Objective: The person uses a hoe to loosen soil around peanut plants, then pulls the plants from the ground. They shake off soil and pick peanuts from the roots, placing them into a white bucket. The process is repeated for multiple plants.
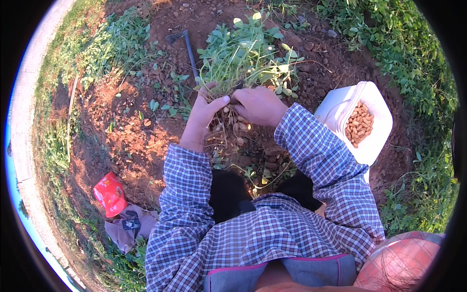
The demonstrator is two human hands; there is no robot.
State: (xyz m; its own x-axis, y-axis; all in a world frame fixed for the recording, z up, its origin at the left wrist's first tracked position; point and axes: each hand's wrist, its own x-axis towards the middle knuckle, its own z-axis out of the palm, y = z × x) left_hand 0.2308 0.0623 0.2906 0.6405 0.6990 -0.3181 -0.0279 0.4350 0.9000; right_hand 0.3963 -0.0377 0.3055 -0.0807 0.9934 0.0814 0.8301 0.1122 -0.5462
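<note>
An uprooted peanut plant is held in front of me, its leaves pointing away and its roots towards my body. My left hand grips the lower stems from the left, thumb across them. At the root base, the fingers of my right hand are curled against the plant; exactly what they pinch is hidden. Pale peanut pods hang among the thin roots below both hands. A white plastic bucket to my right, tilted in view, contains loose peanuts.
A hoe lies on the reddish soil beyond my left hand. To the lower left are a red printed bag and a greyish cloth. Leafy plants border the right side; pulled greenery lies at the upper left.
</note>
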